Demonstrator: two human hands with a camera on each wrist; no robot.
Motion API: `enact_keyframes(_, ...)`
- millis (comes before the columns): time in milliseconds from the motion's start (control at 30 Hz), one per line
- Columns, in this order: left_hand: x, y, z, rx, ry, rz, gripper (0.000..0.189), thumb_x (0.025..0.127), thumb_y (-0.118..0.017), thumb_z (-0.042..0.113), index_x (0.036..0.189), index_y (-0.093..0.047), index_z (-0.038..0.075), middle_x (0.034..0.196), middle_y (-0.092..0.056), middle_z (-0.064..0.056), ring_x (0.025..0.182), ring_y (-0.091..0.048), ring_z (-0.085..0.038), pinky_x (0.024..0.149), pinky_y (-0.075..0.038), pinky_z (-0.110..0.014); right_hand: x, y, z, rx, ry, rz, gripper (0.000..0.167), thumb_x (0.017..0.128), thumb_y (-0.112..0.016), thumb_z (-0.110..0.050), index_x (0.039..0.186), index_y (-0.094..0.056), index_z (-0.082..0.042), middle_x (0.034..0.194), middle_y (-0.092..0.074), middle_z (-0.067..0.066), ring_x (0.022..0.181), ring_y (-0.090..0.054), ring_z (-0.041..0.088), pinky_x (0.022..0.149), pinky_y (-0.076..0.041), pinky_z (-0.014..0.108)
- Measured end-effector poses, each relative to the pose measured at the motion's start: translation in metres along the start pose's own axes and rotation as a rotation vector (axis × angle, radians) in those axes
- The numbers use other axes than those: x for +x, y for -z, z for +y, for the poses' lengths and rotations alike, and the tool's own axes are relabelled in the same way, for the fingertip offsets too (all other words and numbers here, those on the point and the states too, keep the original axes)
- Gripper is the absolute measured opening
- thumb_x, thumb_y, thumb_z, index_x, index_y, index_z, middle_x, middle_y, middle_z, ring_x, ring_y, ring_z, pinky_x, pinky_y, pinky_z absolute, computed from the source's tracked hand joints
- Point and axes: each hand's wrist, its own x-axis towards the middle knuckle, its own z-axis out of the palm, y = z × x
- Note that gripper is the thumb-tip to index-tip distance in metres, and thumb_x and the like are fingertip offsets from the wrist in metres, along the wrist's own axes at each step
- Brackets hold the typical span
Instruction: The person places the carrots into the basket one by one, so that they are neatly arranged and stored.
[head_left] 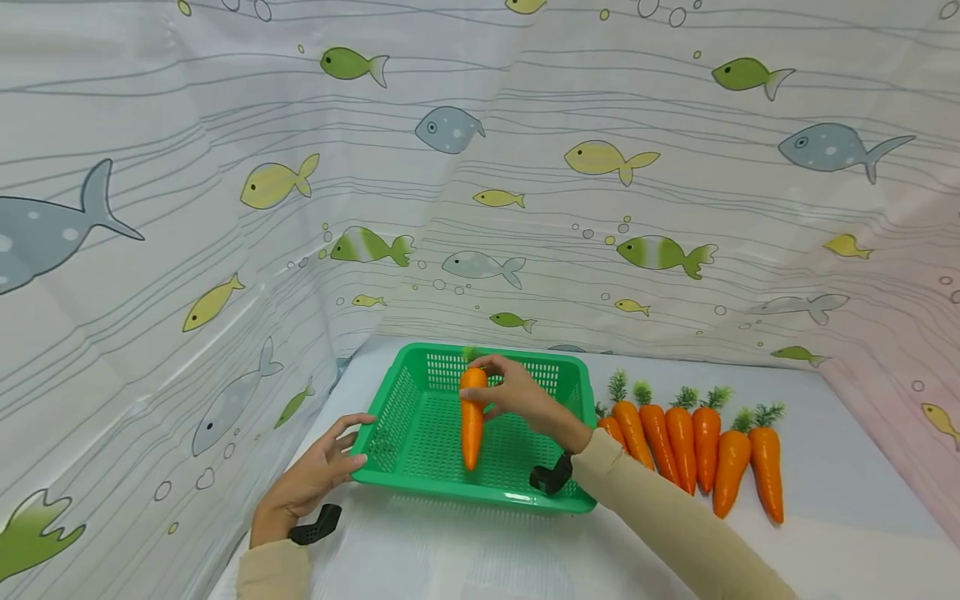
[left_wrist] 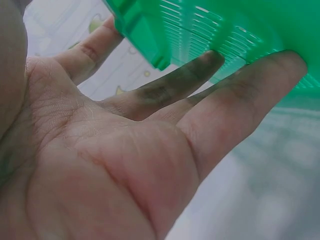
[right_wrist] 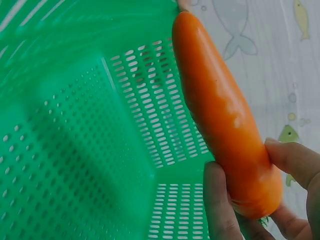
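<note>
Over the green plastic basket [head_left: 472, 485], my right hand [head_left: 517, 394] pinches an orange carrot [head_left: 472, 425] near its leafy top, with the tip pointing down. The right wrist view has that carrot [right_wrist: 225, 115] between thumb and fingers, the basket's slotted wall [right_wrist: 150, 110] behind it. At the basket's left end is my left hand [head_left: 318, 468], its fingertips against the side and front corner. Up close, the left hand [left_wrist: 125, 145] has fairly straight, spread fingers touching the outer wall [left_wrist: 190, 30]. Only bare basket floor shows below the held carrot.
Several carrots [head_left: 678, 442] with green tops lie in a row right of the basket, the nearest partly hidden by my right forearm. A white sheet with printed fish [head_left: 480, 265] walls in the table [head_left: 847, 467] at the back and sides.
</note>
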Motion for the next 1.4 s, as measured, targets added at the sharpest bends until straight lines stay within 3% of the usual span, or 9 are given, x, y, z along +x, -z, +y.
enact_keyframes(167, 0.001, 0.0, 0.0, -0.021, 0.017, 0.007, 0.062, 0.103, -0.057, 0.009, 0.157, -0.03, 0.016, 0.168, -0.001, -0.019, 0.153, 0.001, -0.047, 0.108, -0.034, -0.056, 0.014, -0.01, 0.006, 0.052, -0.02, -0.022, 0.053, 0.091, -0.081, -0.019, 0.136, -0.055, -0.008, 0.134, -0.051, 0.019, 0.097, -0.069, 0.031, 0.084, -0.055, 0.061)
enact_keyframes(400, -0.001, 0.0, 0.0, 0.002, 0.006, 0.002, 0.062, 0.103, -0.058, 0.011, 0.158, -0.029, 0.016, 0.168, 0.003, -0.021, 0.152, 0.008, -0.05, 0.109, -0.028, -0.069, 0.031, -0.03, 0.014, 0.073, -0.059, -0.049, 0.049, 0.092, -0.08, -0.016, 0.134, -0.056, -0.005, 0.13, -0.052, 0.02, 0.092, -0.071, 0.032, 0.085, -0.054, 0.063)
enact_keyframes(533, -0.002, 0.0, 0.0, -0.011, 0.017, 0.006, 0.062, 0.103, -0.058, 0.011, 0.157, -0.029, 0.016, 0.168, 0.0, -0.021, 0.153, 0.005, -0.048, 0.11, -0.03, -0.065, 0.04, -0.045, 0.013, 0.07, -0.08, -0.055, 0.047, 0.091, -0.08, -0.014, 0.131, -0.057, -0.005, 0.128, -0.053, 0.02, 0.089, -0.071, 0.033, 0.083, -0.055, 0.061)
enact_keyframes(700, 0.001, -0.003, 0.0, -0.053, 0.019, -0.008, 0.06, 0.103, -0.056, 0.006, 0.156, -0.028, 0.014, 0.164, -0.013, -0.026, 0.144, -0.029, -0.048, 0.104, -0.043, -0.049, 0.049, -0.059, 0.015, 0.07, -0.097, -0.036, 0.044, 0.091, -0.08, -0.011, 0.129, -0.059, -0.003, 0.124, -0.053, 0.019, 0.086, -0.07, 0.034, 0.083, -0.055, 0.062)
enact_keyframes(833, 0.002, -0.003, 0.003, -0.086, 0.02, -0.01, 0.059, 0.103, -0.055, 0.003, 0.155, -0.029, 0.014, 0.159, -0.023, -0.028, 0.13, -0.05, -0.043, 0.099, -0.05, -0.045, 0.054, -0.067, 0.02, 0.03, -0.118, -0.02, 0.042, 0.09, -0.081, -0.01, 0.126, -0.06, -0.003, 0.119, -0.056, 0.017, 0.084, -0.069, 0.031, 0.081, -0.056, 0.061)
enact_keyframes(933, 0.002, -0.002, 0.004, -0.08, 0.022, -0.006, 0.06, 0.103, -0.056, 0.004, 0.155, -0.029, 0.013, 0.16, -0.02, -0.028, 0.133, -0.047, -0.044, 0.099, -0.049, -0.045, 0.057, -0.071, 0.023, 0.013, -0.138, -0.021, 0.042, 0.089, -0.081, -0.008, 0.125, -0.059, -0.004, 0.115, -0.058, 0.017, 0.084, -0.07, 0.031, 0.08, -0.057, 0.06)
enact_keyframes(1167, 0.001, -0.002, 0.003, -0.038, 0.034, 0.017, 0.061, 0.102, -0.059, 0.008, 0.155, -0.031, 0.014, 0.166, -0.011, -0.024, 0.15, -0.013, -0.047, 0.103, -0.043, -0.044, 0.059, -0.074, 0.03, 0.069, -0.185, -0.056, 0.043, 0.091, -0.077, -0.002, 0.129, -0.056, -0.001, 0.112, -0.06, 0.019, 0.09, -0.069, 0.04, 0.081, -0.058, 0.056)
enact_keyframes(1267, 0.001, -0.001, 0.001, -0.033, 0.027, 0.013, 0.061, 0.102, -0.059, 0.008, 0.155, -0.031, 0.014, 0.165, -0.012, -0.024, 0.149, -0.019, -0.045, 0.103, -0.044, -0.044, 0.06, -0.074, 0.033, 0.075, -0.202, -0.075, 0.045, 0.091, -0.075, 0.002, 0.132, -0.055, 0.002, 0.111, -0.062, 0.019, 0.094, -0.068, 0.042, 0.081, -0.058, 0.053)
enact_keyframes(1400, 0.001, 0.001, 0.0, -0.049, 0.009, -0.007, 0.06, 0.103, -0.056, 0.005, 0.155, -0.029, 0.014, 0.162, -0.018, -0.027, 0.139, -0.039, -0.041, 0.1, -0.047, -0.044, 0.062, -0.073, 0.034, 0.046, -0.191, -0.075, 0.048, 0.092, -0.074, 0.003, 0.136, -0.056, 0.004, 0.112, -0.064, 0.019, 0.098, -0.069, 0.045, 0.083, -0.058, 0.052)
